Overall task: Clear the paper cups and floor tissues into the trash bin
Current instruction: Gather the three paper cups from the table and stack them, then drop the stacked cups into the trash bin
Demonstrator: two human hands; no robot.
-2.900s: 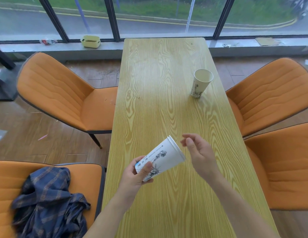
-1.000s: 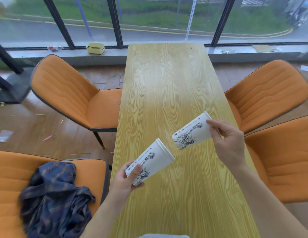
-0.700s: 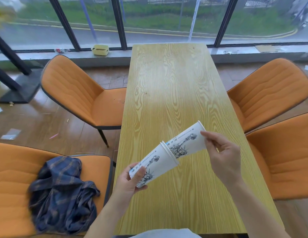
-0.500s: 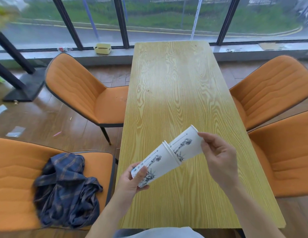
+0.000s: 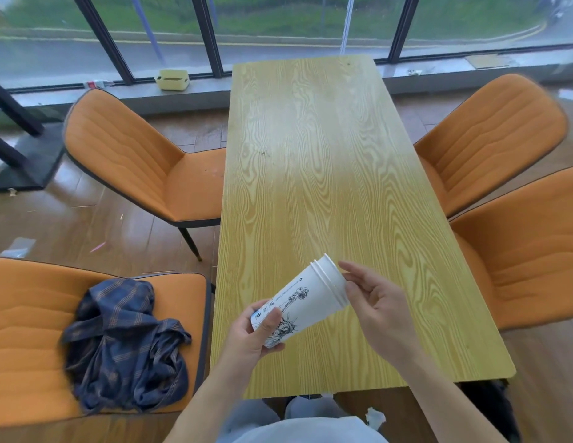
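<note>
A stack of white paper cups (image 5: 302, 300) with black line drawings lies tilted over the near end of the yellow wooden table (image 5: 323, 174); several rims show at its mouth. My left hand (image 5: 251, 335) grips the stack's base. My right hand (image 5: 373, 303) is at the mouth end, fingers apart, palm against the rims. A crumpled white tissue (image 5: 374, 417) lies on the floor under the table's near edge. Small paper scraps (image 5: 16, 251) lie on the floor at the left. No trash bin is in view.
Orange chairs stand on both sides, two left (image 5: 141, 161) and two right (image 5: 490, 135). A blue checked cloth (image 5: 125, 343) lies on the near left chair. A yellow box (image 5: 172, 79) sits on the window sill. A dark object (image 5: 493, 407) is under the table's right corner.
My right hand picked up the second cup from the table and pushed it fully into the cup in my left hand. The view has backed toward the table's near end.
</note>
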